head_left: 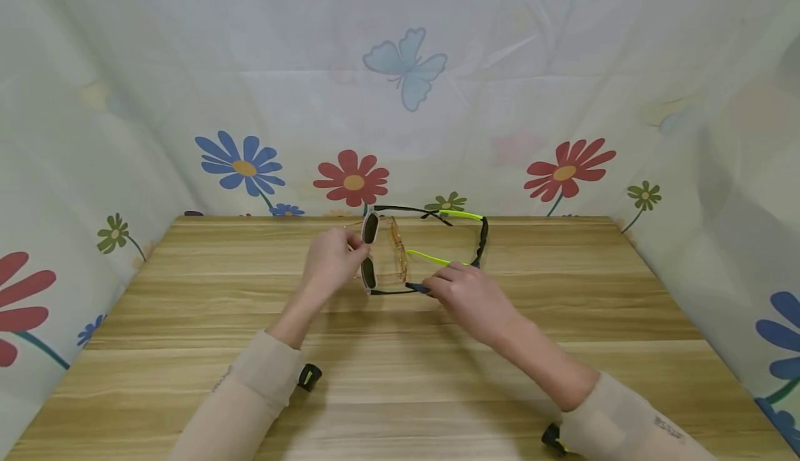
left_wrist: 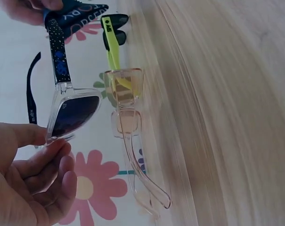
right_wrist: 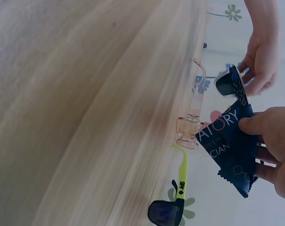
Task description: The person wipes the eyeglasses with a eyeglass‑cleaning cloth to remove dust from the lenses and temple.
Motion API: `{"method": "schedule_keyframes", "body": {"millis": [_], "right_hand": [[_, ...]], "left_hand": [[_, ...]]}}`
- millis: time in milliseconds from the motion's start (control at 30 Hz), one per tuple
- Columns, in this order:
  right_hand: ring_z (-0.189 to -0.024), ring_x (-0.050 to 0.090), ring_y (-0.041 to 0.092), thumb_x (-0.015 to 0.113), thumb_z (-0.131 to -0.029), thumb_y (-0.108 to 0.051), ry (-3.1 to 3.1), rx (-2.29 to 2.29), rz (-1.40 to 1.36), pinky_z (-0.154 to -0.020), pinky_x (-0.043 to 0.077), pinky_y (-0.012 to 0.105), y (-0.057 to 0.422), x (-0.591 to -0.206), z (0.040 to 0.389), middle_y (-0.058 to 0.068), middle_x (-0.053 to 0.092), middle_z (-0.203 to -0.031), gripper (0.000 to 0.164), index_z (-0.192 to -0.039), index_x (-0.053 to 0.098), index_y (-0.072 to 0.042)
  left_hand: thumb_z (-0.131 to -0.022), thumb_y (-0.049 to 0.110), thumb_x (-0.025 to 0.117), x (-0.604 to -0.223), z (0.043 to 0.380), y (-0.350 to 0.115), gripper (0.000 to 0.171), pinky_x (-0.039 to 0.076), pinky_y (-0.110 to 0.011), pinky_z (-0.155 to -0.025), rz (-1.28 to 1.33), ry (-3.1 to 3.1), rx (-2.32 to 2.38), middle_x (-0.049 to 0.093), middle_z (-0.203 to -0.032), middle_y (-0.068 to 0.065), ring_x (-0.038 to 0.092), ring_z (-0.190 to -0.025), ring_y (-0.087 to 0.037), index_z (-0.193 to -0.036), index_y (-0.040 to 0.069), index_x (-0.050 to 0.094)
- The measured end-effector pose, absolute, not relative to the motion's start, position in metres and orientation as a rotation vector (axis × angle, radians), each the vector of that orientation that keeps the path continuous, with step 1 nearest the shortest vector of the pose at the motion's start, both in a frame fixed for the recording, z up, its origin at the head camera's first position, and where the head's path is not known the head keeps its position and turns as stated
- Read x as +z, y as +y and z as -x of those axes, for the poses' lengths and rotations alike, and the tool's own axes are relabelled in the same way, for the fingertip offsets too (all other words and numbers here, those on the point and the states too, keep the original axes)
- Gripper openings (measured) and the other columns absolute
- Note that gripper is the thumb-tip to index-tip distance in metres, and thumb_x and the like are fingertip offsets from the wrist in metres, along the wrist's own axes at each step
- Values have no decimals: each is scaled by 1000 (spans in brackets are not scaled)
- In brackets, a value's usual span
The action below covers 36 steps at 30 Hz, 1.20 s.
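My left hand point(head_left: 330, 260) pinches a pair of sunglasses point(head_left: 370, 228) at the bridge, holding them above the table. They have a clear frame, dark lenses and speckled black temples point(left_wrist: 58, 56). With thumb and fingers, my right hand point(head_left: 470, 300) grips a dark blue cloth point(right_wrist: 227, 141) with zigzag edges and pale lettering. In the left wrist view, the cloth is folded over the end of one temple; the other temple is bare. Transparent peach-coloured glasses point(left_wrist: 125, 96) rest on the table just beyond, temples unfolded.
Black sunglasses with neon yellow temples point(head_left: 482, 237) lie on the wooden table point(head_left: 400, 391), to the right of the peach pair. A flower-printed curtain point(head_left: 281, 86) hangs behind the table's far edge and along both sides.
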State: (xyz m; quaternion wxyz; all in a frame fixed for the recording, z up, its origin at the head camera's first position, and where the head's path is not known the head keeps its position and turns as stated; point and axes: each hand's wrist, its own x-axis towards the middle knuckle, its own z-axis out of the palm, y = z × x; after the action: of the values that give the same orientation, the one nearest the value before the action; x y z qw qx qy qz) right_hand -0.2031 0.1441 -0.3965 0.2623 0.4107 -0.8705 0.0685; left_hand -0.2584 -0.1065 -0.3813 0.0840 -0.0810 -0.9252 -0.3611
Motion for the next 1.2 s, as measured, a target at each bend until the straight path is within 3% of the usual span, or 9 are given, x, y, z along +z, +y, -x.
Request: {"method": "schedule_keyframes", "body": {"millis": [233,433,700,1200], "right_hand": [[-85,71,22,84,-84,0,-2409,221,-1067,-72,59,34,154,-394,203,8,74,-93,20,-102,77,-2],[-76,68,20,83,-85,-1,-2531,283,-946,-68,59,34,168,-392,206,7,72,-90,18,-102,76,0],[-70,62,17,81,-87,0,-2622,332,-839,-65,56,34,187,-396,213,5,70,-85,15,-100,75,-1],[-86,71,23,79,-88,1,-2708,418,-747,-75,60,40,204,-400,215,11,75,-102,20,-108,75,0]], "left_hand": [[-95,20,70,-384,263,-125,17,39,-31,-52,230,-2768,-1124,62,-63,0,50,-52,-14,-88,5,76],[-94,21,69,-386,268,-150,19,42,-33,-57,163,-2794,-1124,67,-74,-3,53,-59,-16,-96,4,76],[-95,24,69,-385,271,-182,22,43,-35,-62,116,-2811,-1090,70,-84,-7,56,-71,-22,-95,2,75],[-94,22,70,-392,277,-222,23,42,-34,-60,33,-2909,-975,66,-79,-7,56,-71,-23,-90,0,74]]}}
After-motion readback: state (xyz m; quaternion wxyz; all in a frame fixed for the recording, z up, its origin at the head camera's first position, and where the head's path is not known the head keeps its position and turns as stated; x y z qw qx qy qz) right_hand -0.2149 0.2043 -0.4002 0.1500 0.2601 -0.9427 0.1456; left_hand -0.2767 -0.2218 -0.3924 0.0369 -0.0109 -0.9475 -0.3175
